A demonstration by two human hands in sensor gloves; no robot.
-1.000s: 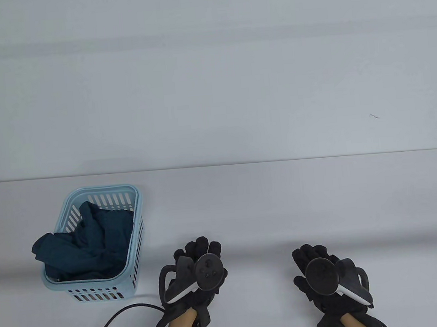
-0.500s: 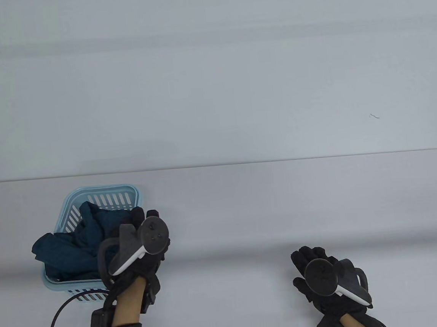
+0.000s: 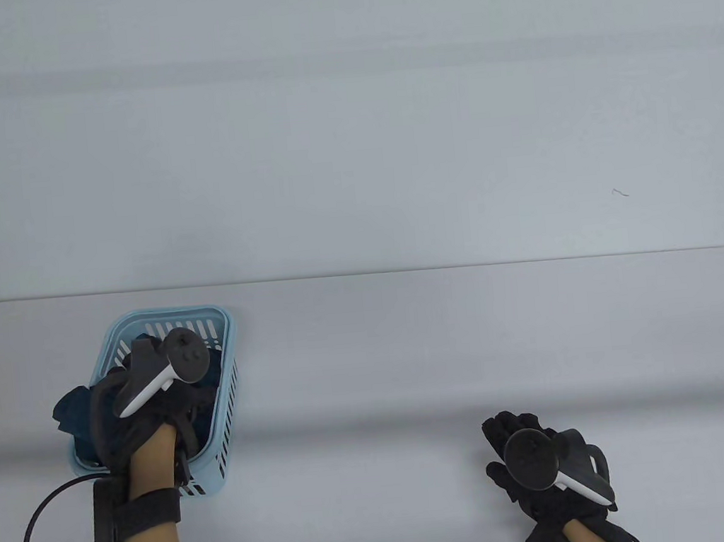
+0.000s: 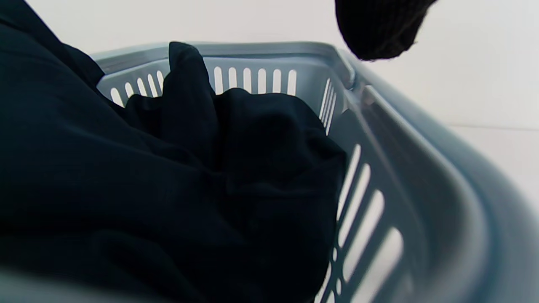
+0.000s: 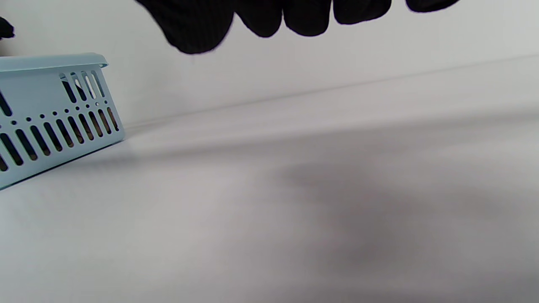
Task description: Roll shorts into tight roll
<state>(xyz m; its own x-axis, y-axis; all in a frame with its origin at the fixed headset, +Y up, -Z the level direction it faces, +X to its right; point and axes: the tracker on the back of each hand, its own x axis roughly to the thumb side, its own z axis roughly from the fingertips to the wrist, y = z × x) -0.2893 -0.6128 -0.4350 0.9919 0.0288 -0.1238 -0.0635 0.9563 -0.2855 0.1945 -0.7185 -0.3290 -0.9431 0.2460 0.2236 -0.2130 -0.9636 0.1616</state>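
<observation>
The dark teal shorts lie crumpled in a light blue slotted basket at the table's left, with one part hanging over the basket's left rim. My left hand is inside the basket, right over the shorts; the tracker hides its fingers. In the left wrist view the shorts fill the basket, and one gloved fingertip hangs free above the rim. My right hand rests flat on the table at the lower right and holds nothing. Its fingertips hang free in the right wrist view.
The white table stretches between the basket and my right hand. A black cable loops from my left wrist strap at the lower left. The basket's side wall shows at the left of the right wrist view.
My left hand moved from the table's front, up and to the left, into the basket over the shorts. My right hand has stayed in place.
</observation>
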